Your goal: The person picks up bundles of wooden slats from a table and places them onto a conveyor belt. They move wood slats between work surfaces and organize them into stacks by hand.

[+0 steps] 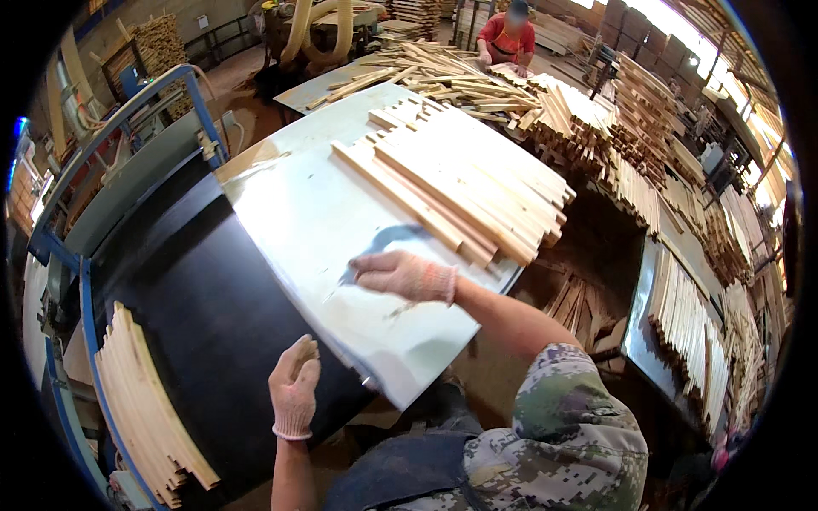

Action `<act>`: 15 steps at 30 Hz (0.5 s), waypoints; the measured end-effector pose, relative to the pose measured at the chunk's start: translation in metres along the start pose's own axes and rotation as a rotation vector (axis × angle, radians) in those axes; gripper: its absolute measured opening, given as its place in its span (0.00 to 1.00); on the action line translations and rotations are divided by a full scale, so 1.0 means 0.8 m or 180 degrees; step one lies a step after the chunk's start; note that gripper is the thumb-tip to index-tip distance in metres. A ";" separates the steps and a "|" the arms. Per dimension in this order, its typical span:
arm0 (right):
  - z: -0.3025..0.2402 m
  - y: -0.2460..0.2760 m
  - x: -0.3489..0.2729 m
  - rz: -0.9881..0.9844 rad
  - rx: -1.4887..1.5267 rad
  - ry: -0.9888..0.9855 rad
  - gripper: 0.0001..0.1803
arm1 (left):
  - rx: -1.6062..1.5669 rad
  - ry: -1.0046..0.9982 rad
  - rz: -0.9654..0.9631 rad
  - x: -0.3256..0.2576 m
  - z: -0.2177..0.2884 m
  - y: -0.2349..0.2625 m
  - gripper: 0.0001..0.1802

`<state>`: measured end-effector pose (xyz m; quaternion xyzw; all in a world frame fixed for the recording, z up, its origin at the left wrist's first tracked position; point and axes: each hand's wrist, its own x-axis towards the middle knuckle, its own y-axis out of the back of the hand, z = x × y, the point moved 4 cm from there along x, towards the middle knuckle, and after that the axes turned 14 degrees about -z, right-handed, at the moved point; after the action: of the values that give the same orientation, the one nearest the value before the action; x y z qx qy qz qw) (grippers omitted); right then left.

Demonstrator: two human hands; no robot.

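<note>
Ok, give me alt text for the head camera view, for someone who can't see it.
Two gloved hands, both apparently empty: the right hand is over a pale, shiny tabletop bearing wooden strips, the left hand over a black surface with another row of strips at its left. Beyond, a person in red is behind heaped wood.

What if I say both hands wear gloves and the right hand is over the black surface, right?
Not quite: the head view shows the right hand over the shiny sheet, not the black surface. It and the left hand do wear gloves.
</note>
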<state>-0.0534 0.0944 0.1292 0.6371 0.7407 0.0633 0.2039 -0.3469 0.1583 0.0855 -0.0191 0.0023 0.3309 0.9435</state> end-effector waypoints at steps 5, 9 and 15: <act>0.096 0.234 -0.083 0.1395 0.0996 -0.0113 0.30 | 0.0617 0.0341 -0.0628 0.181 -0.005 -0.206 0.32; 0.208 0.397 -0.132 0.2397 -0.0076 -0.0274 0.34 | 0.1638 0.0635 -0.1257 0.294 0.008 -0.329 0.44; 0.274 0.539 -0.165 0.2872 -0.2210 -0.1464 0.39 | 0.2296 0.1387 -0.0734 0.400 -0.021 -0.382 0.44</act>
<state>0.4399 0.0076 0.1112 0.7815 0.2711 0.2419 0.5072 0.0939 0.1187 0.0740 0.2422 0.3145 0.1896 0.8980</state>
